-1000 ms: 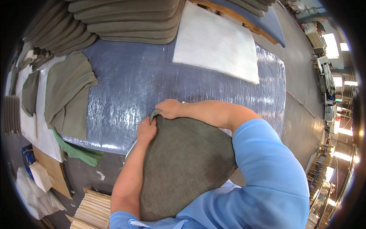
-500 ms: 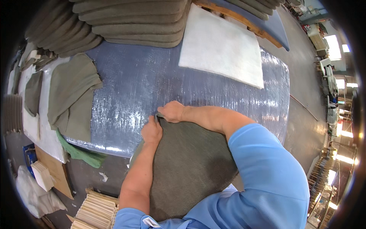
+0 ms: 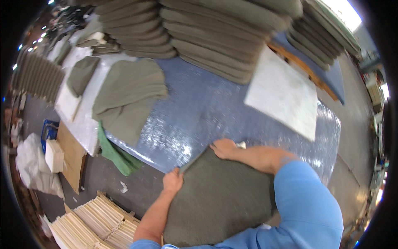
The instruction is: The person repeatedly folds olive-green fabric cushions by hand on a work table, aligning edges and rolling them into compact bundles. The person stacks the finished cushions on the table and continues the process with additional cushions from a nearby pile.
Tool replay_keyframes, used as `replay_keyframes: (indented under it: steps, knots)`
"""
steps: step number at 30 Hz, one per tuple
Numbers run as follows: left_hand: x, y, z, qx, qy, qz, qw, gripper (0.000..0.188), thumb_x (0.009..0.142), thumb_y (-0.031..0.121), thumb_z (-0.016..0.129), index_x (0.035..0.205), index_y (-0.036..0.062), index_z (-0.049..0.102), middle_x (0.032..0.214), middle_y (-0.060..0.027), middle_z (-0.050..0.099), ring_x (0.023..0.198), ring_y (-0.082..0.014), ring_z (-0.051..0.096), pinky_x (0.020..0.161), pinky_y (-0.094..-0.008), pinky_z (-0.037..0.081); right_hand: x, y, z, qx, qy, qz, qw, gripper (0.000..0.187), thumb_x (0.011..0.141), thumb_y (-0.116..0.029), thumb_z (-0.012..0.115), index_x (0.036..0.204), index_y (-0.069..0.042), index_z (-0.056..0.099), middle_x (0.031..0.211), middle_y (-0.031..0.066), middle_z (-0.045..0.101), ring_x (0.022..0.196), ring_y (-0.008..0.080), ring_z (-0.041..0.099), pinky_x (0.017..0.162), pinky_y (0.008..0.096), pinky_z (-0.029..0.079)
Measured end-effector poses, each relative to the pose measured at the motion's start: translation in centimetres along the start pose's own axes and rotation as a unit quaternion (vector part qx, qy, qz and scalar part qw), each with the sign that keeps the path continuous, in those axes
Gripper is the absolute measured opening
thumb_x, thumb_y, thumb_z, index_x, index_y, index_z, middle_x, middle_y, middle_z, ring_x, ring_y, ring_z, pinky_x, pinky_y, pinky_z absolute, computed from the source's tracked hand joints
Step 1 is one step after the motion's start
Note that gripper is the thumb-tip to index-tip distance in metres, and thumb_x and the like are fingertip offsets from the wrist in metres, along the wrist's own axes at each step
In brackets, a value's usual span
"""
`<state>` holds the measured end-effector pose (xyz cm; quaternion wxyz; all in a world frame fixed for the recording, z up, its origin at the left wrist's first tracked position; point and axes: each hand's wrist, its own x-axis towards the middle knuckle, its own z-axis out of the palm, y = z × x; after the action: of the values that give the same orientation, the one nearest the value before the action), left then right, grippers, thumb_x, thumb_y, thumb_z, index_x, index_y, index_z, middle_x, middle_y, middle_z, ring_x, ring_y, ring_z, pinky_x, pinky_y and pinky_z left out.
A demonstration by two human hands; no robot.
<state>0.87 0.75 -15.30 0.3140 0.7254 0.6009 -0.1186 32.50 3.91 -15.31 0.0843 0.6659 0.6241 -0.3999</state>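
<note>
Spreading an edge between our two hands, we have the grey-green cloth piece [image 3: 215, 199] at six o'clock, between the film-covered table [image 3: 199, 103] and our blue shirt [image 3: 309, 199]. Our left hand [image 3: 173, 181], toward seven o'clock, is closed with its thumb along the rim, pinching one end of that edge. Our right hand [image 3: 224, 149], between four and five o'clock, pinches the other end; its fingertips are partly hidden from us. The hands are well apart, and the edge runs straight and seemingly taut between them.

We judge the piece soft and fairly light, with a rounded body that suggests padding inside, though we cannot tell from here. Its matt weave should grip our fingers well, while the shiny film could let it slide. It looks hard to break but easy to stretch or crease, so we would hold it by the two ends of the rim, folded edge well inside the fingers, and let its broad body rest against us. Loose cloth [image 3: 128, 99] lies toward ten o'clock, a white pad [image 3: 286, 91] at two.
</note>
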Motion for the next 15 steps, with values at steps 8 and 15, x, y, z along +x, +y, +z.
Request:
replay_keyframes:
  steps: [8,15]
  knots:
    - [1.8,0.3,-0.6,-0.045,0.035,-0.01,0.998,0.031,0.101,0.035,0.064,0.111,0.0059,0.066,0.096,-0.0284,0.076,0.093,-0.0485,0.074,0.085,-0.059,0.057,1.0,-0.7,-0.8,-0.026,0.07,-0.022,0.997,0.05,0.112,-0.045,0.047,0.105,-0.001,0.071,0.103,0.0301,0.074,0.103,0.0504,0.071,0.093,0.0588,0.055]
    - [0.4,0.4,-1.1,-0.031,0.054,0.015,0.998,0.033,0.102,0.039,0.063,0.109,0.0072,0.067,0.091,-0.0255,0.077,0.087,-0.047,0.075,0.082,-0.0587,0.058,0.1,-0.5,0.2,-0.041,0.128,-0.062,0.989,0.05,0.112,-0.044,0.047,0.103,0.0,0.069,0.095,0.031,0.074,0.096,0.0513,0.072,0.09,0.0594,0.056]
